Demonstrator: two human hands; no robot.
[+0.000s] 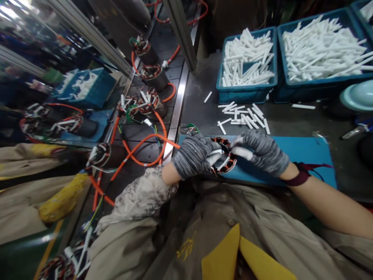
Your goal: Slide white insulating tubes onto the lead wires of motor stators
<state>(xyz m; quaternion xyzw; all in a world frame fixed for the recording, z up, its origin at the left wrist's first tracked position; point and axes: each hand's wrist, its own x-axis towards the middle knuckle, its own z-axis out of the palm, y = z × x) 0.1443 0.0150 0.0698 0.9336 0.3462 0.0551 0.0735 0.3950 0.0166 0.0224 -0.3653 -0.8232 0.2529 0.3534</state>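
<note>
Both hands wear grey striped gloves with white fingertips. My left hand (196, 153) is closed at the left side of a round motor part (229, 166) with black and orange-red windings, with a white piece by its fingertips. On the part's right side, my right hand (258, 151) has its fingers pressed together near the rim; anything between them is too small to make out. The part rests over a blue mat (305, 155). Beyond it, several short white tubes (250, 118) lie loose on the dark table.
Two blue bins (246, 91) of white tubes stand at the back right, near a light-blue round lid (359, 95). Several wound motor parts (154, 77) with orange cables (163, 136) line a conveyor on the left. Another person's yellow sleeve (62, 198) is at far left.
</note>
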